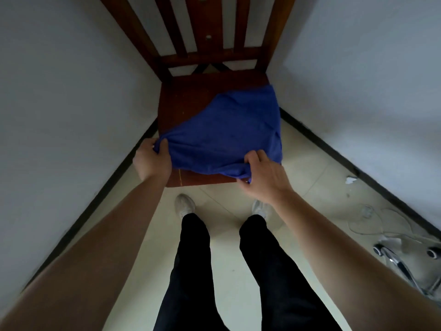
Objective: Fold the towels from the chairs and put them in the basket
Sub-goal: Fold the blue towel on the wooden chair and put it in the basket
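Your bare forearms fill the lower corners of the head view, reaching forward over your black trouser legs [191, 271] and white shoes [184, 206] on the pale tiled floor [229, 263]. Your left hand [152, 161] sits at the front left corner of the wooden chair [188, 96], its fingers [164, 149] curled shut around a bunched corner of the blue towel [229, 130]. Your right hand [262, 175] is at the front edge of the seat, toward its right side, fingers [253, 156] bent over the towel's near hem and pinching a fold of it against the thumb below. Between your two hands the towel lies spread across the seat, covering its front and right portions and hanging slightly over the right edge; the back left part of the seat shows bare wood. You see the chair standing in a corner, its slatted backrest toward the meeting of two white walls [59, 80]. Off to your right, low in the view, are the chrome legs and casters of an office chair [396, 263], well apart from the wooden one.
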`<state>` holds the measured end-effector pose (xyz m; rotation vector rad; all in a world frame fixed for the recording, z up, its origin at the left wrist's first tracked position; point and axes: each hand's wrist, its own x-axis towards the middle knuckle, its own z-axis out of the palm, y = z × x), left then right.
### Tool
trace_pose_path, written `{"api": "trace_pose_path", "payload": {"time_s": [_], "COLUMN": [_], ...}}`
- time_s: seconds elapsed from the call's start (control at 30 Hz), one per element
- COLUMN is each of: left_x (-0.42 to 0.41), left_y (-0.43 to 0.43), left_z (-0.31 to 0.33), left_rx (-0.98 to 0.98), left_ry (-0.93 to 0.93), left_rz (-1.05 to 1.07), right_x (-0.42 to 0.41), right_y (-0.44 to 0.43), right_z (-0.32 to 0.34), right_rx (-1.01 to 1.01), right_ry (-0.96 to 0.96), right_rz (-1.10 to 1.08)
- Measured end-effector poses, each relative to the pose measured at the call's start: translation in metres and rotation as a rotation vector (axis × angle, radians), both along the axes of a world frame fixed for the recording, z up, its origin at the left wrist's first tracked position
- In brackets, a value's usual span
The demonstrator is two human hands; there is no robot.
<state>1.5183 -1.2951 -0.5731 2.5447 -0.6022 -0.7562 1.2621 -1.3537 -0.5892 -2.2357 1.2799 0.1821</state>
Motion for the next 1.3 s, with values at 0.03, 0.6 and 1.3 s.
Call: {"api": "trace_pose_path", "payload": {"time_s": [0.03, 0.6, 1.3], "left_x": [-0.002, -0.027, 0.022], "left_y": [0.0, 0.017, 0.137], "left_z": [0.019, 0.345, 0.489], "left_rx": [-0.031, -0.596, -0.802], "left_ry": [0.002, -0.061, -0.391], "left_rz": [0.02, 0.24, -0.297], "right_x": [-0.003, -0.038, -0.035], "right_y": [-0.004, -0.044, 0.06], "right_z": [0.014, 0.334, 0.491], "right_rx": [-0.006, -0.555, -0.403], "right_ry": [0.005, -0.338, -0.862], "right_rz": [0.021, -0.133, -0.687]}}
